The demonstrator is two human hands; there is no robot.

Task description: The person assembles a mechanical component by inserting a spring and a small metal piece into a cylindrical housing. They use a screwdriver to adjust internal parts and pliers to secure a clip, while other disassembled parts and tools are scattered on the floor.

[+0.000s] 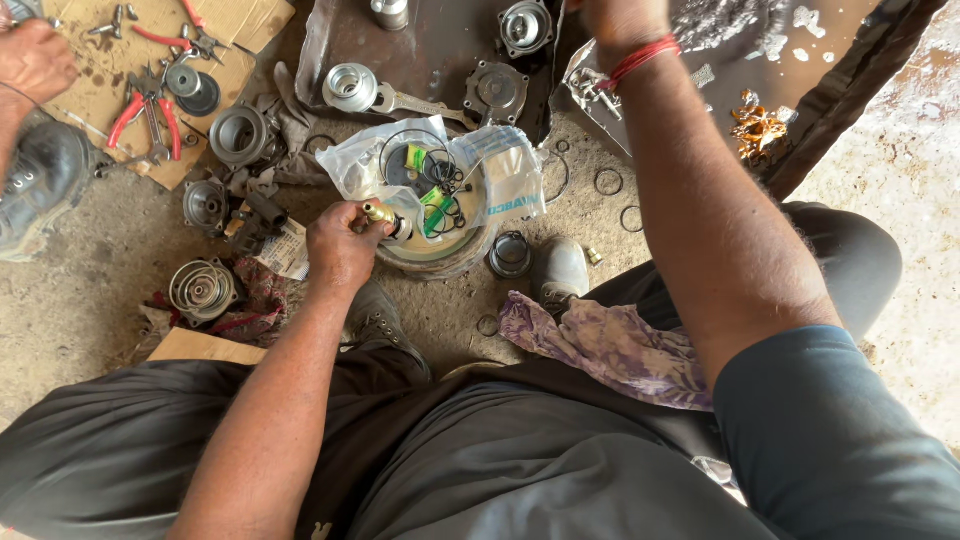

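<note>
My left hand (342,243) is closed on a small brass fitting (379,212), held over the edge of a round metal housing (440,257) on the ground. On that housing lies a clear plastic bag (440,170) holding black rubber rings and small green parts. My right hand (620,20) reaches up to the top edge of the view, a red thread around its wrist; its fingers are cut off by the frame. It hovers near a dark metal tray (430,50) with round metal parts.
Red-handled pliers (140,110) and small tools lie on cardboard (100,80) at the upper left. Metal cylinders, a spring part (203,289) and loose rubber rings scatter the dirt floor. A purple rag (610,345) rests by my knee. Another person's hand (35,60) and shoe (45,180) are at left.
</note>
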